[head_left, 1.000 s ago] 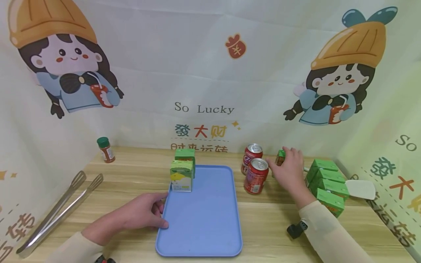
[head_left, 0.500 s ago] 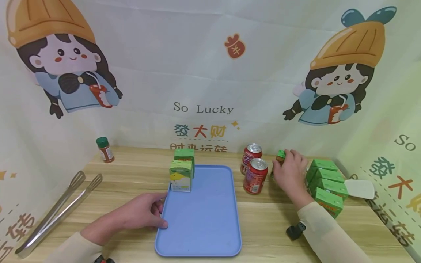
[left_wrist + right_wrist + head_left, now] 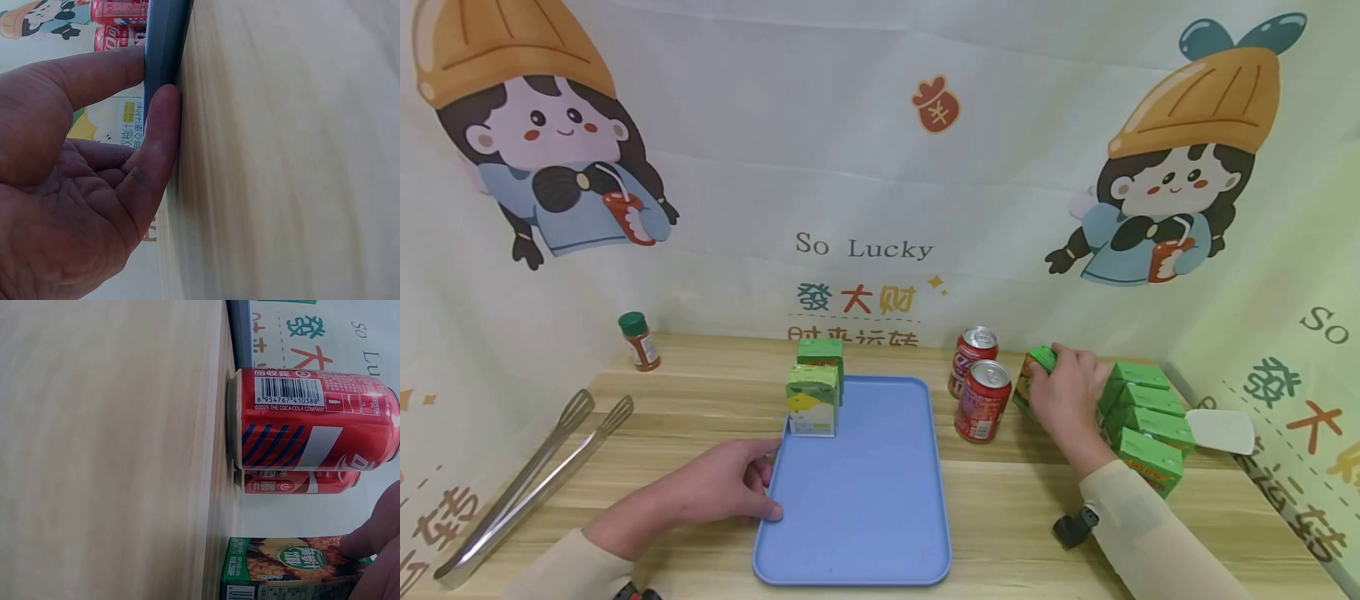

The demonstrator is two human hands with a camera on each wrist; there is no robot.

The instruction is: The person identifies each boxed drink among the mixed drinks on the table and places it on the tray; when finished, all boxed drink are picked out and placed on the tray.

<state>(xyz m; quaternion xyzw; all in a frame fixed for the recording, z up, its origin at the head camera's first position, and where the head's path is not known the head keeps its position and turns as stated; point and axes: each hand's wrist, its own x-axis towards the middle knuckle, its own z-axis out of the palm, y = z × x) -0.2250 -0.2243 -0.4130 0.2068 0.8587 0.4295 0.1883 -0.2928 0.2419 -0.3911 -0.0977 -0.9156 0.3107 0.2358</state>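
Note:
My left hand (image 3: pixel 722 482) holds the left rim of the blue tray (image 3: pixel 865 517), thumb and fingers at its edge in the left wrist view. Two cartons stand at the tray's far left corner: a yellow-green juice carton (image 3: pixel 814 415) in front, a green one (image 3: pixel 822 350) behind. My right hand (image 3: pixel 1067 396) grips a green juice carton (image 3: pixel 294 565) by its upper part, beside two red soda cans. The hand covers much of this carton in the head view. The front can (image 3: pixel 983 404) and back can (image 3: pixel 973 358) stand right of the tray.
Several green cartons (image 3: pixel 1150 425) stand in a row at the right, with a white spatula (image 3: pixel 1221 431) behind them. Metal tongs (image 3: pixel 535 492) lie at the left. A green-capped spice jar (image 3: pixel 640 343) stands at the back left. Printed cloth hangs behind the wooden table.
The right hand has closed on the green carton and turned it, so more of its printed side shows. The left hand and tray have stayed put.

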